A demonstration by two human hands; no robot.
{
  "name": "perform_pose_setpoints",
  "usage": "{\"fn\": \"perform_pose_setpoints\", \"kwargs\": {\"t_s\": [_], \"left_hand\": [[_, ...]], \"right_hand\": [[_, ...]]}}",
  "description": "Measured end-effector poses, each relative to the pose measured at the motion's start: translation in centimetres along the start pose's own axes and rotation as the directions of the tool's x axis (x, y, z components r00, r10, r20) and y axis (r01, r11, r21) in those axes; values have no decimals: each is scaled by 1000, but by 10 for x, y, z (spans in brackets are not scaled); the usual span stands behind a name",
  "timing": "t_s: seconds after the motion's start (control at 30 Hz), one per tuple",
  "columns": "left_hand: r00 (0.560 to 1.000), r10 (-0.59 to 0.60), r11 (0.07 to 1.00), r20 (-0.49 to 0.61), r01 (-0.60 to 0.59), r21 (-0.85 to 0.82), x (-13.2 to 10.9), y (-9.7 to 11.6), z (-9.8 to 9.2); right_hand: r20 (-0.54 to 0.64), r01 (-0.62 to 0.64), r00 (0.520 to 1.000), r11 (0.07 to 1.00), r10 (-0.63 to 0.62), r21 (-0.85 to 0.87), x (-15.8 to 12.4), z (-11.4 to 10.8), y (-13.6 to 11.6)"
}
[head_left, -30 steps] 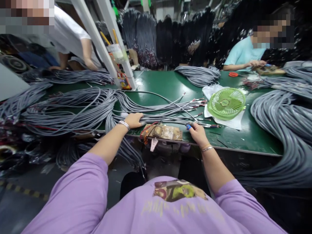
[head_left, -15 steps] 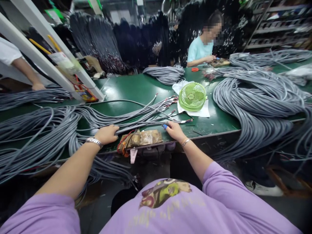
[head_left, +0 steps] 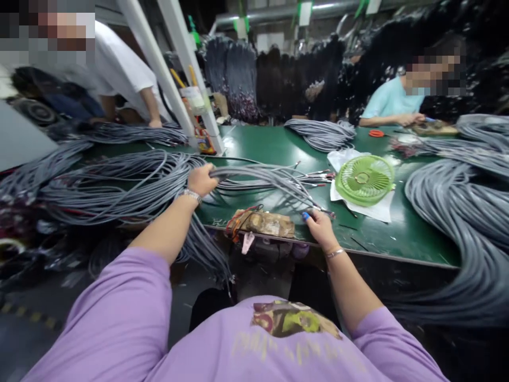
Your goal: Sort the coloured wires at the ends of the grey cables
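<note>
My left hand (head_left: 202, 180) is closed around a bundle of grey cables (head_left: 254, 171), lifted a little above the green table. The bundle slopes down to the right, where its stripped ends lie by my right hand (head_left: 319, 227). That hand's fingers are pinched together at the table's front edge, with a blue cover on the thumb; what they hold, if anything, is hidden. More grey cables (head_left: 131, 185) are heaped left of my left hand, some hanging over the edge. Between my hands sits a brown taped block (head_left: 270, 223) with red and black wires.
A green fan (head_left: 365, 180) stands on white paper on the green table (head_left: 254, 139). A large cable heap (head_left: 445, 196) drapes off the right edge. White posts (head_left: 191, 79) rise at the left. One person works across the table, another at the far left.
My left hand has closed on several cables and raised them off the table. My right hand remains near the cable ends. The view has swung left, bringing more of the white-shirted person into sight.
</note>
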State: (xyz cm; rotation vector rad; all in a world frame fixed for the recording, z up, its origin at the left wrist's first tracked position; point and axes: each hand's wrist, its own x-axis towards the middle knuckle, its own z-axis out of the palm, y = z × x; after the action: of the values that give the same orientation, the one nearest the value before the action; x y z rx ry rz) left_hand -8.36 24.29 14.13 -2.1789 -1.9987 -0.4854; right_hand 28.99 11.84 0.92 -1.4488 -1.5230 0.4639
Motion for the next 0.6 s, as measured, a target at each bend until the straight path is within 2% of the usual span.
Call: {"fn": "perform_pose_setpoints", "kwargs": {"t_s": [0.03, 0.1, 0.17, 0.23, 0.27, 0.3, 0.33, 0.37, 0.4, 0.43, 0.5, 0.6], "left_hand": [[995, -75, 993, -70, 67, -102, 5, -4, -11], [991, -105, 985, -78, 93, -145, 12, -5, -28], [999, -28, 987, -32, 23, -158, 11, 8, -35], [987, 143, 979, 73, -130, -160, 1, 34, -30], [918, 336, 941, 210, -319, -108, -7, 50, -24], [824, 470, 880, 316, -468, -88, -15, 67, -17], [745, 544, 825, 386, -560, -82, -23, 82, -9], [696, 582, 787, 419, -611, -78, -30, 96, -1], [686, 586, 779, 432, -624, -64, -35, 106, 5], [693, 585, 780, 422, -622, -61, -39, 113, 9], [745, 560, 811, 363, -583, -53, -43, 118, 12], [872, 455, 890, 179, -440, -117, -42, 107, 5]], "right_hand": [[4, -5, 1000, 1000, 5, 24, 0, 0, 1], [14, -22, 1000, 999, 21, 50, 0, 0, 2], [25, -34, 999, 998, 33, 47, 0, 0, 4], [26, -38, 999, 999, 37, 31, 0, -1, 4], [22, -40, 999, 999, 39, 27, 0, -1, 5], [15, -43, 999, 999, 42, 19, 0, -2, 5], [6, -48, 999, 999, 48, 9, -1, -2, 4], [-4, -55, 999, 999, 55, 3, -1, -3, 3], [-12, -61, 998, 998, 61, 1, -1, -3, 2], [-16, -66, 998, 998, 66, 2, -1, -4, 1], [-13, -70, 997, 998, 70, 5, -2, -5, 0], [-9, -70, 997, 997, 70, -9, -2, -5, -1]]}}
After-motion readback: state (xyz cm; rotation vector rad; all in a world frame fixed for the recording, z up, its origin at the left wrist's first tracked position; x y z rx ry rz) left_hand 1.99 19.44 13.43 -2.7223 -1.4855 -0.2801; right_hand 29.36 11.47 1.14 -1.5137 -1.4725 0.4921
